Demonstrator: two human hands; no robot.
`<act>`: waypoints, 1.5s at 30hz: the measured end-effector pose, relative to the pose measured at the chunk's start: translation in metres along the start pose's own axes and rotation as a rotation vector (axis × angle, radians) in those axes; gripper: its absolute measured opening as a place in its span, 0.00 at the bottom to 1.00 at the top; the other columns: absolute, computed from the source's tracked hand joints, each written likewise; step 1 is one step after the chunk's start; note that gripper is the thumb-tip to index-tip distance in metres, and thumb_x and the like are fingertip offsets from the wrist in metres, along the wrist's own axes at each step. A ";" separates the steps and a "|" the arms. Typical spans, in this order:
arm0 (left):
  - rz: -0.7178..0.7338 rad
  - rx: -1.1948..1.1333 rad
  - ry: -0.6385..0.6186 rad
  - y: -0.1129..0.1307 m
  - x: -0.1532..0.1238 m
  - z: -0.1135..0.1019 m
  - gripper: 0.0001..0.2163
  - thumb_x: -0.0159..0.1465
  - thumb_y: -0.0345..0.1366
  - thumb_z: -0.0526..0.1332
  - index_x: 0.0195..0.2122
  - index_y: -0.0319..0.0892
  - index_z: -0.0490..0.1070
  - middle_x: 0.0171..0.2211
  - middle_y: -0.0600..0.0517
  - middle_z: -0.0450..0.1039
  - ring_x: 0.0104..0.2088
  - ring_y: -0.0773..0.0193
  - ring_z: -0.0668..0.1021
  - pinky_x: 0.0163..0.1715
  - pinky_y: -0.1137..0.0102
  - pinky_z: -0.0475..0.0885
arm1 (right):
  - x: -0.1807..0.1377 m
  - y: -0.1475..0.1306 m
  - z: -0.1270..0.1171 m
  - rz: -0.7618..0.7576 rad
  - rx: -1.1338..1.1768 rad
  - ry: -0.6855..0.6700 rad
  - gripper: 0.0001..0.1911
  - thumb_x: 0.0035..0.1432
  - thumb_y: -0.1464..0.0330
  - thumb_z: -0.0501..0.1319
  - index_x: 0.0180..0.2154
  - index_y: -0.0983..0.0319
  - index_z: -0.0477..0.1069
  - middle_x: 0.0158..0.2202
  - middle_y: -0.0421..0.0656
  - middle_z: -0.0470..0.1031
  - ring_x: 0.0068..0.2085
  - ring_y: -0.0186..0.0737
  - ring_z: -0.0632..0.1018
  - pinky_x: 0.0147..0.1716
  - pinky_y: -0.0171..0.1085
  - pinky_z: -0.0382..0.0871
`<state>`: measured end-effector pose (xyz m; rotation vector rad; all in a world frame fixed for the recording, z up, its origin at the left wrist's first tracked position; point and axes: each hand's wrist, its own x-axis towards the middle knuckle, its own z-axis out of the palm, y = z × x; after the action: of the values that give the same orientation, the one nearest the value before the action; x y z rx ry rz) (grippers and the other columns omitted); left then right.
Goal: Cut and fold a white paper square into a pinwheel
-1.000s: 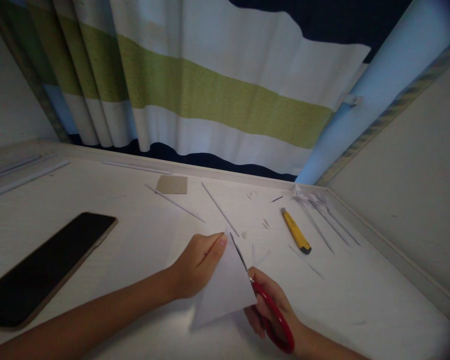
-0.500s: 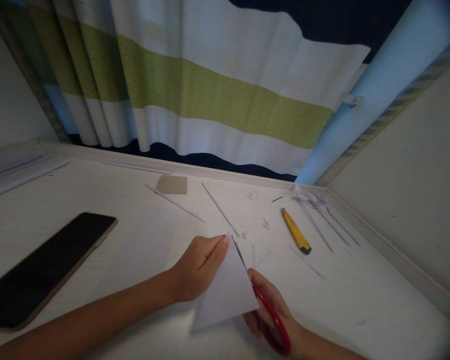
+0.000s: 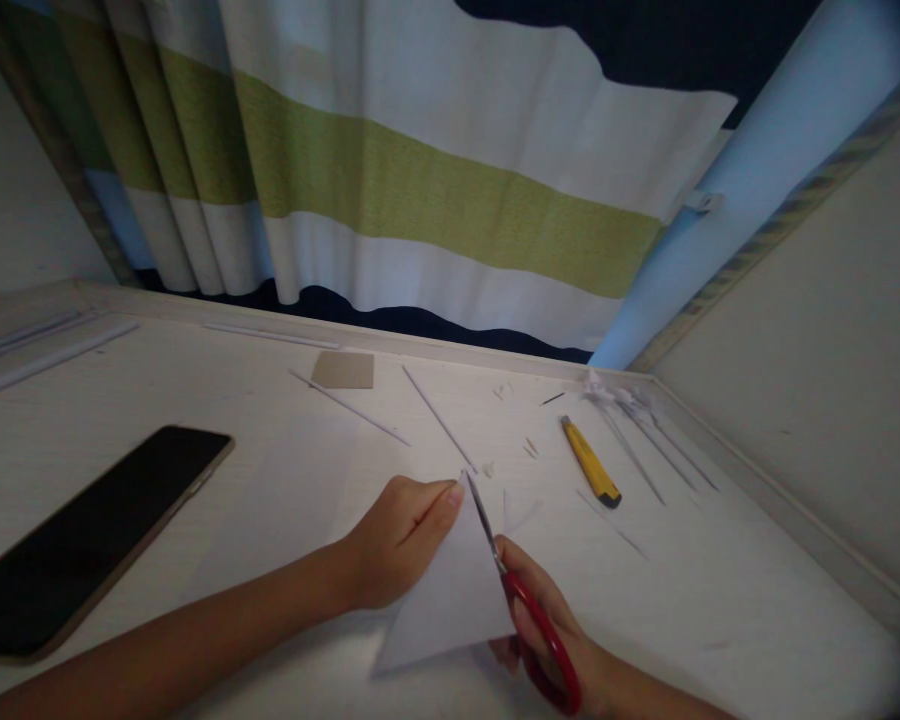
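Observation:
Between the thumb and fingers of my left hand [image 3: 401, 540] a white sheet of paper [image 3: 450, 600] is pinched near its narrow top. The sheet widens downward and is held above the white table. My right hand [image 3: 562, 630] grips red-handled scissors [image 3: 544, 630], with fingers through the handles. Their blades run up along the paper's right edge, the tip close to my left thumb. Part of the blades is hidden by the paper. Just beyond the tip, a thin rolled paper stick [image 3: 439, 418] lies on the table.
A phone [image 3: 97, 540] lies at left. A yellow utility knife [image 3: 591, 462] rests at right, near crumpled paper with thin sticks [image 3: 645, 430]. A grey cardboard piece [image 3: 343, 370] and another paper stick [image 3: 352, 407] lie toward the back. A striped curtain [image 3: 435, 190] hangs behind the table.
My left hand and the paper's top have shifted slightly right and down. The paper's lower left corner has dropped, and more of the scissor blades shows.

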<state>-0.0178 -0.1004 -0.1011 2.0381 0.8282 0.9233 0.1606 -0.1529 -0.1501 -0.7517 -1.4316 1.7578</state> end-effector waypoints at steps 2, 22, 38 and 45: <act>-0.005 0.002 0.001 0.000 0.000 -0.001 0.16 0.63 0.35 0.41 0.18 0.41 0.50 0.14 0.59 0.50 0.15 0.74 0.57 0.15 0.77 0.54 | 0.000 0.000 0.000 0.005 -0.011 0.004 0.17 0.53 0.54 0.54 0.36 0.59 0.54 0.20 0.32 0.58 0.17 0.24 0.57 0.16 0.25 0.52; -0.019 0.018 -0.005 -0.002 0.000 0.000 0.16 0.63 0.35 0.41 0.18 0.41 0.49 0.14 0.59 0.49 0.15 0.74 0.57 0.16 0.77 0.54 | -0.003 0.009 -0.001 0.038 0.027 0.056 0.17 0.52 0.54 0.54 0.35 0.60 0.56 0.17 0.30 0.52 0.15 0.24 0.55 0.13 0.25 0.48; -0.021 -0.003 -0.010 -0.001 -0.001 0.001 0.16 0.63 0.35 0.41 0.18 0.41 0.51 0.14 0.58 0.52 0.15 0.74 0.58 0.15 0.77 0.54 | 0.001 0.008 0.001 0.012 0.035 0.057 0.17 0.51 0.54 0.55 0.33 0.60 0.55 0.18 0.32 0.57 0.15 0.23 0.57 0.13 0.24 0.48; -0.034 -0.016 -0.034 -0.001 -0.001 0.001 0.16 0.63 0.35 0.40 0.18 0.40 0.52 0.14 0.58 0.52 0.15 0.74 0.58 0.15 0.78 0.54 | -0.001 0.006 0.001 0.009 0.026 0.044 0.18 0.51 0.54 0.55 0.34 0.60 0.55 0.18 0.32 0.58 0.16 0.24 0.57 0.14 0.25 0.50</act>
<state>-0.0175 -0.1009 -0.1024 2.0151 0.8320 0.8717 0.1591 -0.1546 -0.1562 -0.7791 -1.3755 1.7535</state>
